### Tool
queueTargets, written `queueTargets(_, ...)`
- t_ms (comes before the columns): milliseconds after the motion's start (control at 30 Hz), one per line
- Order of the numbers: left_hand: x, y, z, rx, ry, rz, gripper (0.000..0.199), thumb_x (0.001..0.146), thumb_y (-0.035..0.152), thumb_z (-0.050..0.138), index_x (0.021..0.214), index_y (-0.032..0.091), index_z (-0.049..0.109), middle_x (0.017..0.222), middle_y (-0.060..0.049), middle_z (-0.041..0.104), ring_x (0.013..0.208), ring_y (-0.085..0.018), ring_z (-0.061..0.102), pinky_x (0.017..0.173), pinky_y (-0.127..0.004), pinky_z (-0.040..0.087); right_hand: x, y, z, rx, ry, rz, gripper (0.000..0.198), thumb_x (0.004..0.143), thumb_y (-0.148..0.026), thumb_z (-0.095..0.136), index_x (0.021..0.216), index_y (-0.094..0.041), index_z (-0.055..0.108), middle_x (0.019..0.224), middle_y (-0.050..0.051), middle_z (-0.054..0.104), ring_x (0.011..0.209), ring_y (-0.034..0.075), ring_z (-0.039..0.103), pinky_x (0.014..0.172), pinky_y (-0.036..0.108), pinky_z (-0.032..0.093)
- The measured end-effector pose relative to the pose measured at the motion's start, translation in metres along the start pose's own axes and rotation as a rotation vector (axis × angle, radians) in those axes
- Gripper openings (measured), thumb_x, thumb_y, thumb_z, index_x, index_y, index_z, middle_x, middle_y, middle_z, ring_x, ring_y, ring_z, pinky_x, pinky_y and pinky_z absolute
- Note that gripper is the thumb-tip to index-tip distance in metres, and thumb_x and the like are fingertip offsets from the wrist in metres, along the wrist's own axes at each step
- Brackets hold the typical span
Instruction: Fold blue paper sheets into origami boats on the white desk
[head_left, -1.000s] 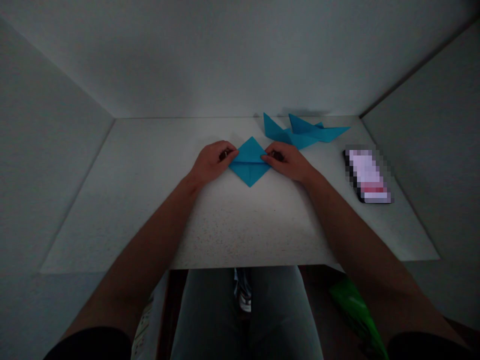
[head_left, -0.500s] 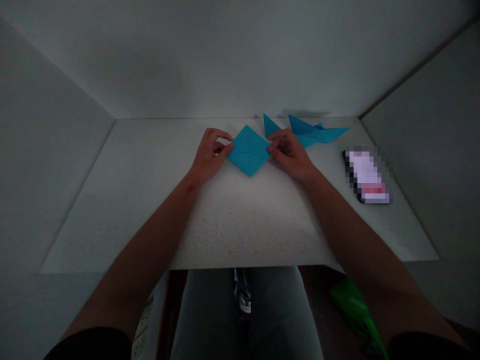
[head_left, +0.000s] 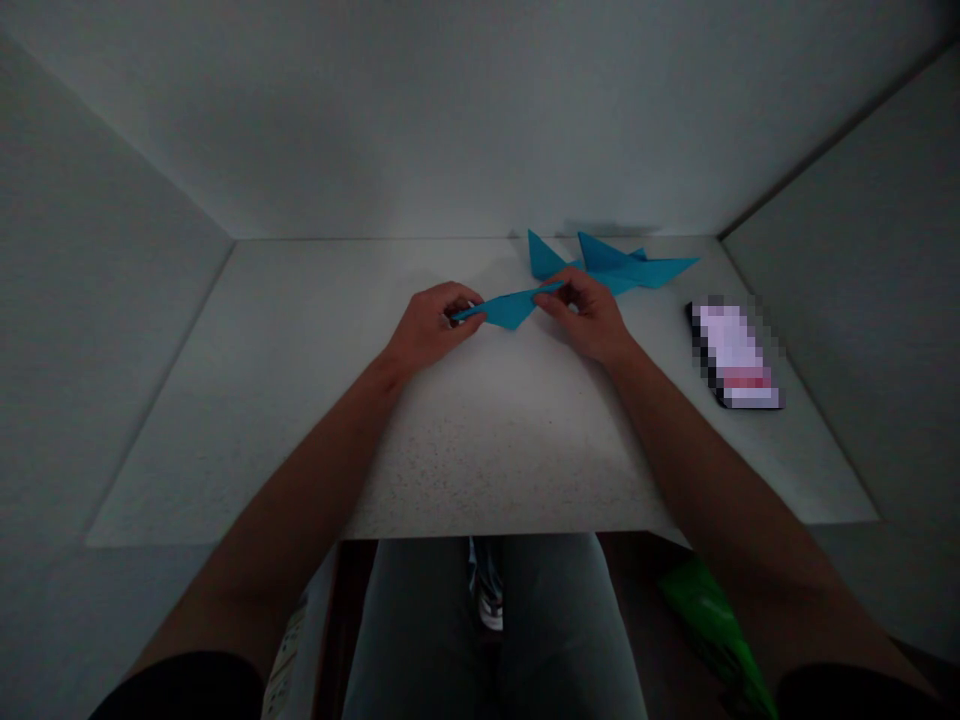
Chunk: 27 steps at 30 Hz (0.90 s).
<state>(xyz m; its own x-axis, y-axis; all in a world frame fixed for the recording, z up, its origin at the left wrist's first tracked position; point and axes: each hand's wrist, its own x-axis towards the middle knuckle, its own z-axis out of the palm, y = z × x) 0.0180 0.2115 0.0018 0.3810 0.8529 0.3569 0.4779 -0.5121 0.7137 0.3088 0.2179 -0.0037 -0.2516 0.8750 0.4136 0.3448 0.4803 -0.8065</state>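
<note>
Between my two hands is a folded piece of blue origami paper [head_left: 511, 308], seen almost edge-on, with a point hanging toward me. My left hand [head_left: 436, 322] pinches its left corner between thumb and fingers. The right corner is gripped the same way by my right hand [head_left: 583, 308]. Just behind my right hand, folded blue paper shapes [head_left: 637, 268] with pointed ends rest on the white tabletop [head_left: 480, 440]; my fingers cover part of them.
A phone [head_left: 735, 355] with a lit, blurred screen lies on the right of the tabletop. White walls [head_left: 465, 120] close off the back and sides. Below the front edge are my legs and a green bag [head_left: 709, 620].
The blue paper has gone from a flat diamond facing me to a narrow shape folded or tipped nearly edge-on. My left hand has shifted slightly right; both hands keep their hold.
</note>
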Motion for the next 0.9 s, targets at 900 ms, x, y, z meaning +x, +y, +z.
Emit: queueTargets(900, -0.009, 0.011, 0.024, -0.248, -0.168, 0.013, 0.056, 0.085, 0.057, 0.089, 0.115, 0.025, 0.055, 0.09, 0.0, 0.072, 0.071, -0.015, 0.07, 0.061, -0.026, 0.051, -0.009, -0.018, 0.022, 0.065, -0.27, -0.077, 0.059, 0.101, -0.058, 0.077, 0.153, -0.033, 0.066, 0.112, 0.005, 0.062, 0.08, 0.016, 0.057, 0.065, 0.03, 0.05)
